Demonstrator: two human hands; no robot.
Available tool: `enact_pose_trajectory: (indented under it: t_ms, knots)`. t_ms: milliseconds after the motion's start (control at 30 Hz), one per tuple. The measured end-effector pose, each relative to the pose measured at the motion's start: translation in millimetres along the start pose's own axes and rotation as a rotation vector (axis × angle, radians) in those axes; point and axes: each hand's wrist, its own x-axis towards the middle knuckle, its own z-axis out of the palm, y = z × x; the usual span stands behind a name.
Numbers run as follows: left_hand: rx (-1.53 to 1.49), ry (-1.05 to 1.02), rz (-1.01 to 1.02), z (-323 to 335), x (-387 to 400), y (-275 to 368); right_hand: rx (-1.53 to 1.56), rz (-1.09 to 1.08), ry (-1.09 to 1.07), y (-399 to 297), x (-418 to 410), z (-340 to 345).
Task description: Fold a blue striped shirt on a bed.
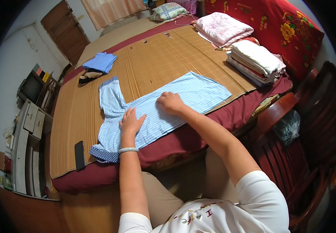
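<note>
A light blue striped shirt [197,90] with dark patterned cuffs lies spread over the near edge of a bamboo mat [162,58] on the bed. My left hand [132,121], a pale bangle at its wrist, rests on the shirt near its sleeves, fingers apart. Over the middle of the shirt is my right hand [170,102], its fingers curled down and slightly blurred; whether they pinch the cloth cannot be seen. A black smartphone [80,155] lies on the mat's near left corner, left of the patterned cuff.
Folded blue clothing [101,62] lies on dark and beige items [90,76] at the mat's far left. Stacked folded cloths [255,59] and a folded pink-white quilt [223,27] sit at the right. A wooden chair [284,157] holding a plastic bag [287,128] stands close on the right.
</note>
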Motion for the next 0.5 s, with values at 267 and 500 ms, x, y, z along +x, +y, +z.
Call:
enact_pose_trajectory:
  t_ms: [267, 500]
  knots:
    - [0.025, 0.007, -0.013, -2, -11, -4, -0.244, 0.581, 0.248, 116, -22, -41]
    - [0.117, 0.049, 0.05, 9, -29, 20, -0.101, 0.393, 0.123, 58, -21, -36]
